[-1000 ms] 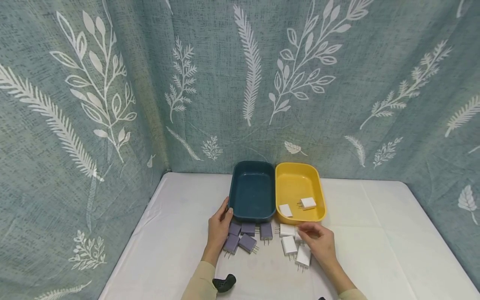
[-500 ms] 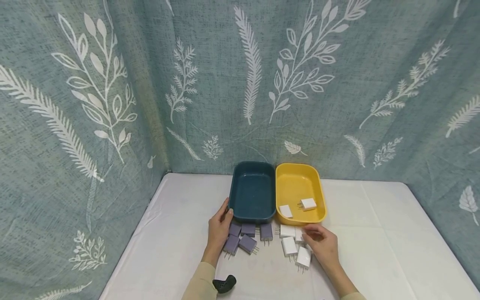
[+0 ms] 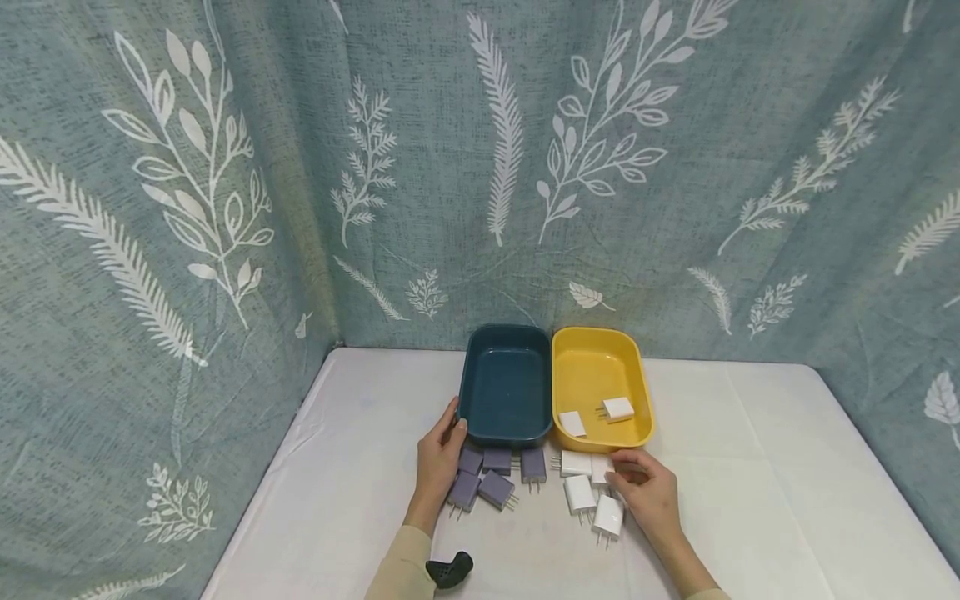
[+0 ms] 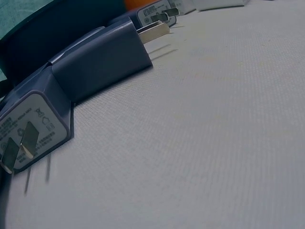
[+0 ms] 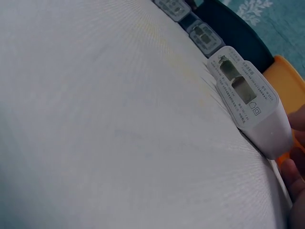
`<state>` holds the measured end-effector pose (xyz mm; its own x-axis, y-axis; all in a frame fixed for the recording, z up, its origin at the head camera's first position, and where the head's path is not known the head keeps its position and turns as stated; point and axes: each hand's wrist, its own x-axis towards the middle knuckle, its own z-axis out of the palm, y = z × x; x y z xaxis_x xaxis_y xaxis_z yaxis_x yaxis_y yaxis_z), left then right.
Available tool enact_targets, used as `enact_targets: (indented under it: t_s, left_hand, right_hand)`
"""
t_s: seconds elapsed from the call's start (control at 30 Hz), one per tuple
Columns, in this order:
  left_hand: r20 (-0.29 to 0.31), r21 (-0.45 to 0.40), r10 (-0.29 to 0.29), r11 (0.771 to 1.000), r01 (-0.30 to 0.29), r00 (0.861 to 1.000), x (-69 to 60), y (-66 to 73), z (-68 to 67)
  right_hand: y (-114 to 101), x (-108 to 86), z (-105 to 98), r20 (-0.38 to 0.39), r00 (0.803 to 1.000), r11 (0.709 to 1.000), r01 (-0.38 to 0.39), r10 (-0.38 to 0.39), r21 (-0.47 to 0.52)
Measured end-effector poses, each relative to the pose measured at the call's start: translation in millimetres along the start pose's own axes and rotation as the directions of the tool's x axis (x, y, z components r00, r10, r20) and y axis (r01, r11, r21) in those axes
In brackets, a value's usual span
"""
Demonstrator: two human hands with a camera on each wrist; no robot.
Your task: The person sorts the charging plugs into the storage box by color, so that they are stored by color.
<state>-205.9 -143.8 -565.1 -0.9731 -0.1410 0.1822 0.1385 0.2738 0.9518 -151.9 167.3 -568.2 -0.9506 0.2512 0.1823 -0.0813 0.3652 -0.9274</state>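
Observation:
In the head view, my left hand [image 3: 437,458] rests against the left side of a dark teal tray [image 3: 506,435], fingers fairly straight and thumb at the front corner. My right hand [image 3: 651,496] has thumb and index finger around the right end of a white wall charger [image 3: 601,467], just before the yellow tray [image 3: 645,433]. The fingertips partly hide that charger. Other white chargers [image 3: 579,493] lie beside it. Close to my left hand is a group of purple wall chargers [image 3: 497,489]. Another white charger [image 5: 252,95] fills the right wrist view's edge, near my fingers [image 5: 291,177].
Two white chargers, one of them at the right [image 3: 618,409], lie in the yellow tray. The teal tray touches it on the left. A leaf-printed curtain [image 3: 450,167] hangs behind the white-covered table [image 3: 720,467]. A black object [image 3: 450,570] sits by my left wrist.
My right hand has shifted slightly right and down, so more of the white charger at its fingertips shows. My left hand and both trays stay in place.

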Motion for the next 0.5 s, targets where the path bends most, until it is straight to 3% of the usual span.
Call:
enact_targets:
  t_s: [0.5]
  left_hand:
    - [-0.021,-0.018,-0.004,1.0,0.004,1.0,3.8,0.3,5.9]
  right_hand:
    - [1.2,8.5,-5.2,0.048,0.999,0.995,-0.002,0.007,-0.103]
